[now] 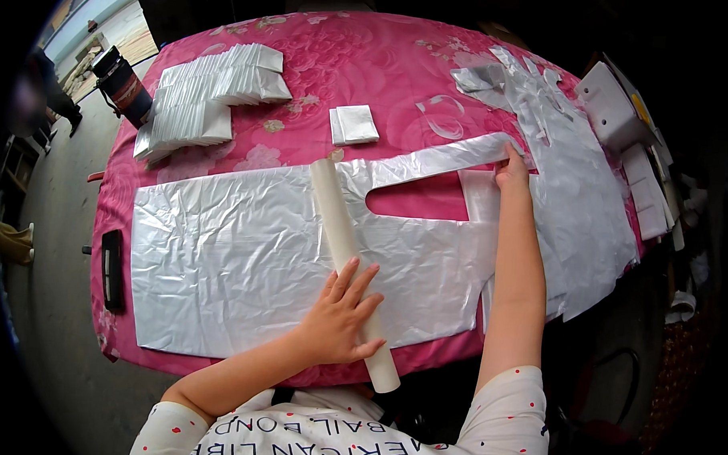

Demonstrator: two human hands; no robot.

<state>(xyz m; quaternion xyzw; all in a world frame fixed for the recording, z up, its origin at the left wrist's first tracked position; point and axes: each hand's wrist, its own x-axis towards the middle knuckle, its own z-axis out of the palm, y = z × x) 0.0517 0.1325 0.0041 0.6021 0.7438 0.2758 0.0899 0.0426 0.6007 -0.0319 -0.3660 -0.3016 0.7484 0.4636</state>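
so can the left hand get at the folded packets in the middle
Probably, with a stretch: the way over to the packets looks free once the left hand lifts off the tube.

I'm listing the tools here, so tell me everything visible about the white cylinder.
The white cylinder is long, straight and smooth, with a slight sheen, perhaps plastic. It lies slantwise across the silvery plastic sheet, far end leaning left, near end at the person's edge of the pink tablecloth. The left hand rests on its near half, fingers spread. Whether it is hollow can't be told.
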